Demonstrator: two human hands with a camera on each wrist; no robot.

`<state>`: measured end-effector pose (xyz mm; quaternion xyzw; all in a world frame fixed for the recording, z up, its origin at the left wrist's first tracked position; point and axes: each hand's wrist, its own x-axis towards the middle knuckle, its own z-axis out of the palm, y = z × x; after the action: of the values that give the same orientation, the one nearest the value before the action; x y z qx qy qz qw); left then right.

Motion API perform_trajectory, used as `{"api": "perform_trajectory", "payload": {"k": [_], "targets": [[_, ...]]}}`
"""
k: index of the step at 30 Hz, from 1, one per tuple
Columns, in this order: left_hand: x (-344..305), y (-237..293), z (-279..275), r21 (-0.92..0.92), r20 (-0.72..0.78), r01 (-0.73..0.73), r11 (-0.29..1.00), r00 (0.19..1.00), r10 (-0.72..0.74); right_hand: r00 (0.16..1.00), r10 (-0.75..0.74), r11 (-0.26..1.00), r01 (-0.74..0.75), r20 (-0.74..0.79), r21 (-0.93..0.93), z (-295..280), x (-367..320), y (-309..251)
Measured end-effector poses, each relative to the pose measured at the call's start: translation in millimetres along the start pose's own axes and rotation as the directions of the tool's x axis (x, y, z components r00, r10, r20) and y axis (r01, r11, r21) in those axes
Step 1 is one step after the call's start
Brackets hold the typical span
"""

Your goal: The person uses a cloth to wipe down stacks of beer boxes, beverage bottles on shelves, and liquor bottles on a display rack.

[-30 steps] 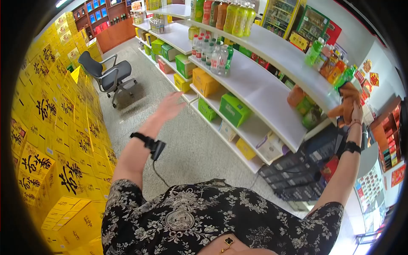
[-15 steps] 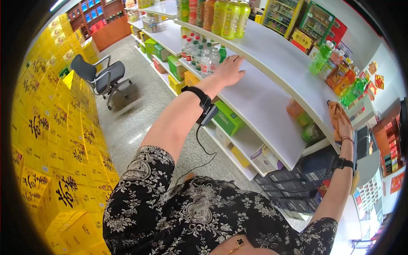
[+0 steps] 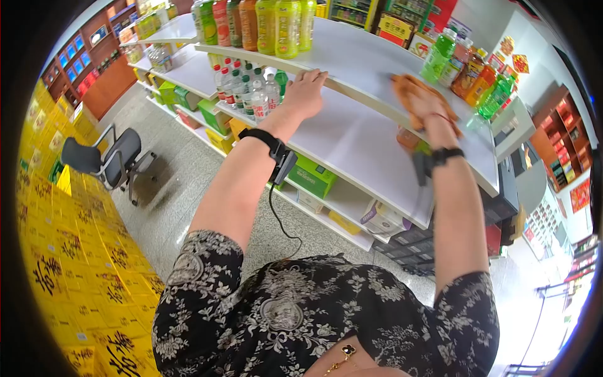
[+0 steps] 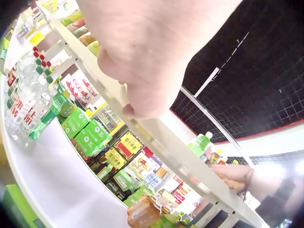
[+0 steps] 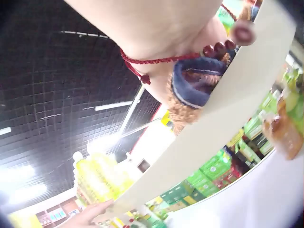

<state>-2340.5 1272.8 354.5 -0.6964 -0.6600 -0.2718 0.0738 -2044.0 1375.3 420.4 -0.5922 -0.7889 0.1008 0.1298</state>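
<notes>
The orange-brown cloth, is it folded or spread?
Loosely spread, but rumpled: the cloth reaches past the right hand in the head view, and its blue edge curls in the right wrist view.

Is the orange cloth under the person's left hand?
No, the orange cloth is under the right hand, on the top shelf.

The blurred right grip (image 3: 428,108) partly hides the orange cloth (image 3: 407,88).
</notes>
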Motion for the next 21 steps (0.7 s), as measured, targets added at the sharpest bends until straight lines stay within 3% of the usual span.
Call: {"api": "perform_trajectory", "payload": {"k": [3, 5, 8, 9, 11, 12, 15, 17, 19, 21], "targets": [[-2, -4, -2, 0.044, 0.007, -0.034, 0.998, 0.999, 0.034, 0.931, -0.342, 0.923, 0.308, -0.126, -0.232, 66, 75, -49], [-1, -10, -1, 0.067, -0.006, -0.067, 0.995, 0.998, 0.068, 0.938, -0.345, 0.911, 0.340, 0.021, -0.233, 55, 44, -123], [2, -18, 4, 0.076, -0.072, -0.113, 0.991, 0.990, 0.118, 0.977, -0.211, 0.963, 0.215, 0.042, -0.166, 57, 43, -157], [1, -18, 8, 0.064, -0.062, -0.119, 0.991, 0.990, 0.123, 0.980, -0.195, 0.965, 0.201, 0.048, -0.169, 61, 52, -145], [-1, -19, -2, 0.055, -0.075, -0.150, 0.987, 0.985, 0.154, 0.897, -0.429, 0.882, 0.442, 0.107, -0.165, 64, 81, -110], [-3, -20, -4, 0.054, -0.078, -0.148, 0.988, 0.985, 0.152, 0.910, -0.380, 0.902, 0.404, 0.163, -0.153, 52, 74, -90], [-2, -23, -1, 0.003, -0.073, -0.173, 0.985, 0.982, 0.173, 0.876, -0.437, 0.848, 0.327, 0.201, 0.418, -20, -13, -56], [0, -29, 6, -0.058, -0.116, -0.229, 0.972, 0.968, 0.222, 0.893, -0.415, 0.792, 0.261, 0.174, 0.553, -40, -26, 3], [2, -33, 7, -0.076, -0.117, -0.237, 0.969, 0.967, 0.227, 0.972, -0.219, 0.885, 0.161, 0.085, 0.437, -60, -28, 86], [3, -36, 10, -0.092, -0.126, -0.240, 0.966, 0.966, 0.227, 0.995, 0.035, 0.995, -0.026, -0.096, 0.093, -72, -22, 181]]}}
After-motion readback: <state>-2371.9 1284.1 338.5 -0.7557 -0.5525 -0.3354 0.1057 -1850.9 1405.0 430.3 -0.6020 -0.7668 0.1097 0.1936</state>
